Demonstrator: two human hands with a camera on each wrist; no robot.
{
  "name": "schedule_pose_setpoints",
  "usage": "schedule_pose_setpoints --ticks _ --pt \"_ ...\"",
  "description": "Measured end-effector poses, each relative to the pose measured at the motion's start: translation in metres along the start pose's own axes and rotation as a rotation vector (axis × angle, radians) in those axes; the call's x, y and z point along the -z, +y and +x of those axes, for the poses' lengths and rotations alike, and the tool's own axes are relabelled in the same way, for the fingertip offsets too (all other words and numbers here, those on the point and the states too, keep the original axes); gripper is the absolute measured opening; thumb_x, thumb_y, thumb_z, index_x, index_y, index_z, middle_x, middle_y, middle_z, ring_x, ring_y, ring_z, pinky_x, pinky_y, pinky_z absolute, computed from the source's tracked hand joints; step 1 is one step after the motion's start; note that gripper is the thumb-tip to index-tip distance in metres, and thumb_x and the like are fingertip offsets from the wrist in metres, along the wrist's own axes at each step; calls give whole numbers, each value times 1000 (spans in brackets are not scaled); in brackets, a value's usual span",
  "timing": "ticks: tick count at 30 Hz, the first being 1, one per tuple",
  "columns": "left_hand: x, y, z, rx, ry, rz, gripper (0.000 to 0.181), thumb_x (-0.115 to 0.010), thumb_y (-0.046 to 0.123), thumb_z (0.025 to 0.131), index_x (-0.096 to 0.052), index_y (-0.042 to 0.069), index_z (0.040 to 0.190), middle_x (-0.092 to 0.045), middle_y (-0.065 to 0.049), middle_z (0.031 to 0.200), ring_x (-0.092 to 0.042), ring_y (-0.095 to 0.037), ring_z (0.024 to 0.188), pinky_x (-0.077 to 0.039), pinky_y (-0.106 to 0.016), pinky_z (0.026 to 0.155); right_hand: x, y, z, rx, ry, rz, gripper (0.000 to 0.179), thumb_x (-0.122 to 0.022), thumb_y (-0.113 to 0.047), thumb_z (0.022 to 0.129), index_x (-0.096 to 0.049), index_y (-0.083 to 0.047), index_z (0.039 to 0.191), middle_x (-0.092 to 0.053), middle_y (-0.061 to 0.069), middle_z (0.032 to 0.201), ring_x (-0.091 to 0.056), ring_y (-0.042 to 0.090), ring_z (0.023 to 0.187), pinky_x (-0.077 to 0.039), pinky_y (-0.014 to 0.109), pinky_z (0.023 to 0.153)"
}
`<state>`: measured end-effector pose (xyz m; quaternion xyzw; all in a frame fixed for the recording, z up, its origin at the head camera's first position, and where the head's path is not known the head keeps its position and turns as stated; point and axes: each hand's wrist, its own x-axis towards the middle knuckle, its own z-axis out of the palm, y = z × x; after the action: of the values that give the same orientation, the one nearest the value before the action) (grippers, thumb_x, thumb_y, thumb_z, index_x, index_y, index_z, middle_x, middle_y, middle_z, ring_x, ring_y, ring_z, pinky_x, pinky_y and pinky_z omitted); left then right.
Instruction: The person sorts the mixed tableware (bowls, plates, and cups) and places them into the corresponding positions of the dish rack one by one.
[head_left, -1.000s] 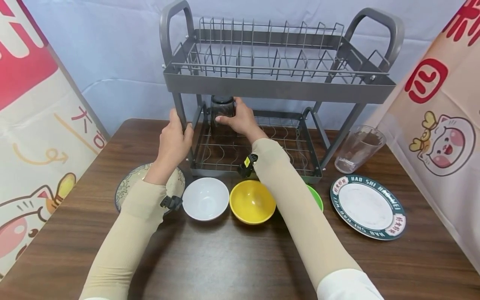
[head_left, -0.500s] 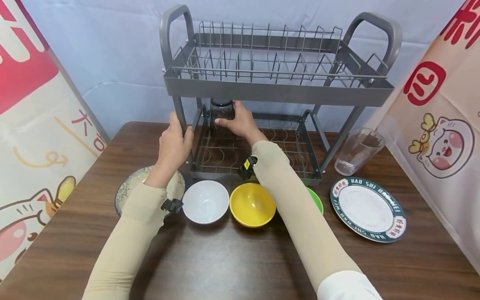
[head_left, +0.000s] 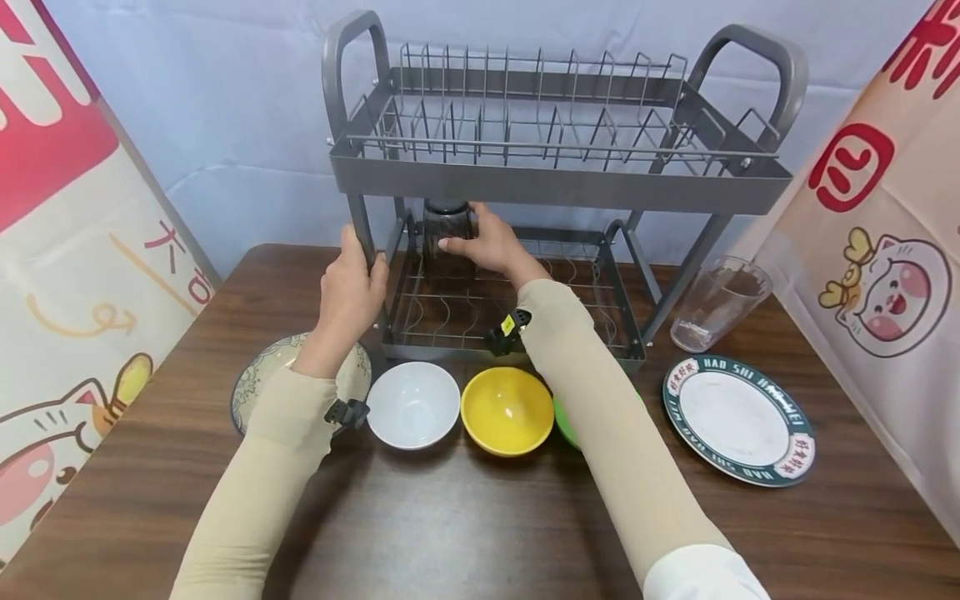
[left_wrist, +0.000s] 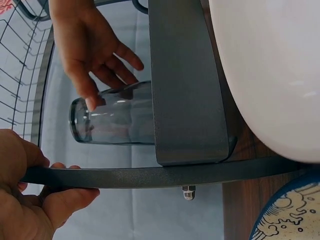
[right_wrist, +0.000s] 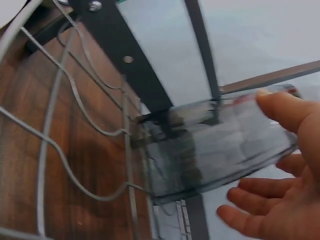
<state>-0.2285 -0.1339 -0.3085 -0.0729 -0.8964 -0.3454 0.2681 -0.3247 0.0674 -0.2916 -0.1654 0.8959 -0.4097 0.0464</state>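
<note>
A two-tier grey dish rack point(head_left: 562, 185) stands at the back of the table. My left hand point(head_left: 349, 287) grips its front left post, thumb and fingers on either side of the bar point(left_wrist: 130, 177) in the left wrist view. On the lower tier, at the left, a dark tinted drinking glass point(head_left: 442, 237) stands upside down on the wires. Beside it is my right hand point(head_left: 495, 243), with the thumb at the glass. The other fingers point(right_wrist: 265, 187) are spread loosely and stand off the glass point(right_wrist: 220, 145) in the right wrist view.
In front of the rack are a white bowl point(head_left: 414, 406), a yellow bowl point(head_left: 507, 411) and a green bowl point(head_left: 567, 427) partly under the right sleeve. A patterned dish point(head_left: 251, 379) lies left. At the right are a green-rimmed plate point(head_left: 735, 417) and a clear glass point(head_left: 716, 304).
My right hand has shifted slightly right, and its forearm now covers more of the green bowl's right side. The tinted glass stays at its place; my left hand keeps its hold on the post.
</note>
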Motion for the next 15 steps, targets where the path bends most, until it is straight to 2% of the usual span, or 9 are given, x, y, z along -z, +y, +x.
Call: schedule_pose_setpoints --ticks 5,11,15 --pt "0 1 -2 -7 4 -8 21 -46 13 96 -39 -1 109 -54 -15 71 -56 -34 60 -45 -46 55 11 0 -6 -18 -63 -94 77 -64 -34 88 -23 -6 146 -35 16 142 -36 29 127 -35 42 97" --pt "1 1 -2 -22 9 -3 21 -47 13 96 -39 -1 108 -54 -15 71 -56 -34 59 -44 -46 54 17 1 -9 4 -124 -271 73 -64 -34 87 -29 -4 144 -32 14 145 -31 30 131 -30 42 101" --pt "2 1 -1 -22 2 -4 20 -47 14 96 -39 -1 107 -55 -15 71 -56 -34 59 -44 -45 54 19 1 -13 8 -165 -351 69 -63 -34 88 -32 -5 142 -35 13 143 -32 30 130 -32 43 100"
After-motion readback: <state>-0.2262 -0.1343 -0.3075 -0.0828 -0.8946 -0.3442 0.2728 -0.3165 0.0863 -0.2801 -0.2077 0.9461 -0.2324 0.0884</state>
